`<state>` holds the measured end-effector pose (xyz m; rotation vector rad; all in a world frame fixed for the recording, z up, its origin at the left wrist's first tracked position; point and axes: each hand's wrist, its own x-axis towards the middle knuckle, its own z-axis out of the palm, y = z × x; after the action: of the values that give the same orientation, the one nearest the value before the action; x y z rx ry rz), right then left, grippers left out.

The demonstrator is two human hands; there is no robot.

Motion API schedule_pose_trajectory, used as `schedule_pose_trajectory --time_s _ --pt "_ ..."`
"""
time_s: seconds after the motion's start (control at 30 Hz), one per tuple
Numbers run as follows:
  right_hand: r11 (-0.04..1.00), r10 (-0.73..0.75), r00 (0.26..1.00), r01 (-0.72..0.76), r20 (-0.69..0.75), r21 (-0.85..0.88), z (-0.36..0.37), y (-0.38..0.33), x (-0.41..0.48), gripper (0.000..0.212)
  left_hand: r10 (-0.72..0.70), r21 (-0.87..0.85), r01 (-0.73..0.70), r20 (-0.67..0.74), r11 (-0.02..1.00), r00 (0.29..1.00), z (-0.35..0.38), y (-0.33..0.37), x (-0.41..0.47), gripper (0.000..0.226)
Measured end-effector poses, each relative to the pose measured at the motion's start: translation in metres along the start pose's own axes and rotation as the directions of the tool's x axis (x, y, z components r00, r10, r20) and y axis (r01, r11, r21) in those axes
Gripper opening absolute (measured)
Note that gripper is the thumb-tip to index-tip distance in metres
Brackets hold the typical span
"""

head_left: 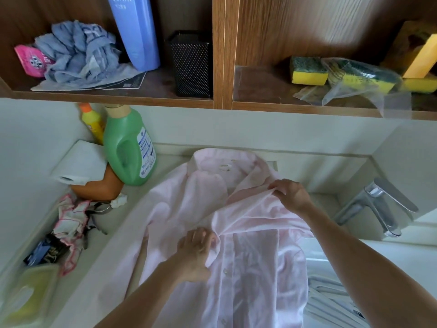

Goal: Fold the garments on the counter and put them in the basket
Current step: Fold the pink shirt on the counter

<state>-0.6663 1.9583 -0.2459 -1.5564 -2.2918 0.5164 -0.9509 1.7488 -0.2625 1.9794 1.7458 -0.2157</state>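
**Operator:** Report the left hand (195, 253).
**Inspector:** Fingers curled. Thumb and fingertips pinch the front edge of the pink shirt (189, 204) beside the row of buttons. The fabric bunches directly under the knuckles.

**Operator:** Report the right hand (292, 194).
**Inspector:** Fingers narrow, pinching a raised fold of the same shirt just below the collar. The lifted panel slopes from these fingers down towards the left hand's fingers.

**Operator:** Location of the shirt?
**Inspector:** Spread front-up on the pale counter (111, 247). The collar lies just beyond the right fingertips. The body, with its buttons, extends from the left fingers back towards the person.

**Operator:** Surroundings?
**Inspector:** A green detergent bottle (128, 147) stands well beyond and to the left of the left fingers, with a paper roll (79, 165) touching its left side. A chrome faucet (378, 204) is to the right of the right hand, apart from it. A white slatted object (331, 301) lies under the right forearm. Whether it is the basket cannot be determined.
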Motion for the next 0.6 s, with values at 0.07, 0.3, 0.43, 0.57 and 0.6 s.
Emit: schedule_pose_trajectory --time_s 0.07,0.3,0.43,0.57,0.6 --pt "1.000 -0.012 0.999 0.012 -0.039 0.019 -0.002 0.000 -0.002 0.012 -0.008 -0.169 -0.006 -0.084 0.986 0.996 -0.008 -0.008 0.002 0.053" --pt "0.993 -0.017 0.980 0.040 -0.200 0.115 -0.022 -0.013 -0.001 0.010 -0.464 -0.750 0.091 -0.304 0.655 0.832 -0.082 -0.079 0.011 0.036" --pt "0.993 0.088 0.979 -0.071 -0.184 0.094 -0.020 -0.015 0.011 0.018 -0.658 -0.852 0.131 -0.284 0.507 0.698 -0.093 -0.130 0.027 0.023" --pt "0.994 -0.013 0.935 -0.027 -0.354 -0.108 0.002 -0.021 0.007 0.025 -0.613 -0.728 0.214 -0.338 0.651 0.714 -0.081 -0.129 0.032 0.060" --pt "0.991 -0.117 0.914 0.084 -0.388 -0.102 0.009 -0.026 0.002 0.021 -0.512 -0.558 0.189 -0.506 0.808 0.694 -0.077 -0.122 0.032 0.055"
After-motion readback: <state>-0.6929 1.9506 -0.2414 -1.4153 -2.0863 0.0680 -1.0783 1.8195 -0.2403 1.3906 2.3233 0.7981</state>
